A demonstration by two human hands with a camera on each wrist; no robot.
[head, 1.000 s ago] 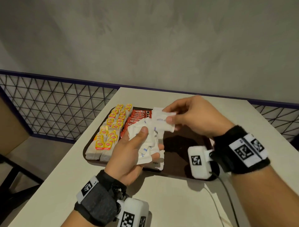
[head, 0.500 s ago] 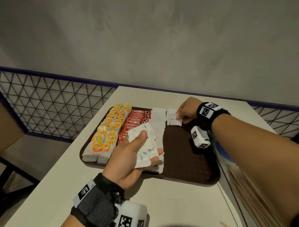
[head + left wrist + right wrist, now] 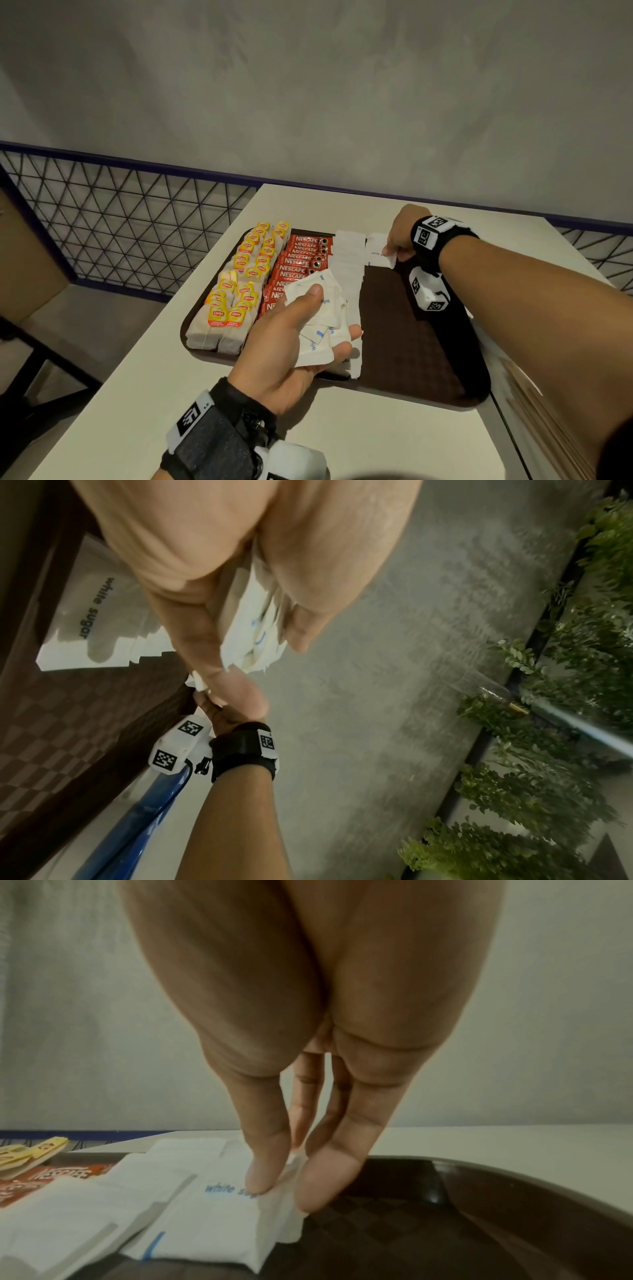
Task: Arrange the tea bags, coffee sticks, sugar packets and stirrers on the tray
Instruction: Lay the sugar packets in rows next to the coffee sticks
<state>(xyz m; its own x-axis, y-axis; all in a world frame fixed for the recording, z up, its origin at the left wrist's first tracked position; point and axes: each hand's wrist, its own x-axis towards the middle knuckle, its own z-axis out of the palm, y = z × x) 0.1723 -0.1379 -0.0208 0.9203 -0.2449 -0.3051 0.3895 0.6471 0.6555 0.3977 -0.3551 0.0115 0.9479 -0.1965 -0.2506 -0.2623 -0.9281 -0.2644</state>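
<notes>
A: White table (image 3: 359, 438), one brown tray (image 3: 411, 342). Counts?
B: Two tea bag columns (image 3: 239, 274), one Nescafe stick row (image 3: 294, 267). Right hand (image 3: 400, 236) pinches one sugar packet (image 3: 376, 253) at tray's 1 o'clock; left hand (image 3: 291, 342) clutches a sugar packet stack (image 3: 318, 308).

Black wristbands (image 3: 442, 236) carry white coded cameras (image 3: 428, 291).

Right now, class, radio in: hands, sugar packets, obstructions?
Left hand grips sugar stack. Right hand pinches one packet at tray far edge. Nothing blocking.

dim indoor light | soft shadows | wrist views blurred | edges warped
</notes>
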